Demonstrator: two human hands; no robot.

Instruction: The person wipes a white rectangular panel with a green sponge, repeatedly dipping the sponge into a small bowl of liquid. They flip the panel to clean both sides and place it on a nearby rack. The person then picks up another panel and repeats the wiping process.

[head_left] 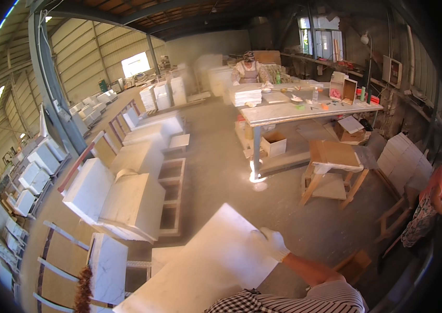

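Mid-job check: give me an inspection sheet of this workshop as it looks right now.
Surface: concrete floor, dusty.
Job's things: pale stone slab carried flat at the person's front.
Clutter: slab stacks on wooden racks at left; cardboard box under the long table; small wooden stand.
Grippers: right hand, white glove, grips the slab's right edge; left hand not in view.
Cables: nothing seen.
Surroundings: another person at the far end of the table; shelves along the right wall.

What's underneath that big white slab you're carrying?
Beneath the white slab gripped by the right hand lie grey concrete floor and wooden racks; whatever sits directly below is covered. The left hand is hidden.
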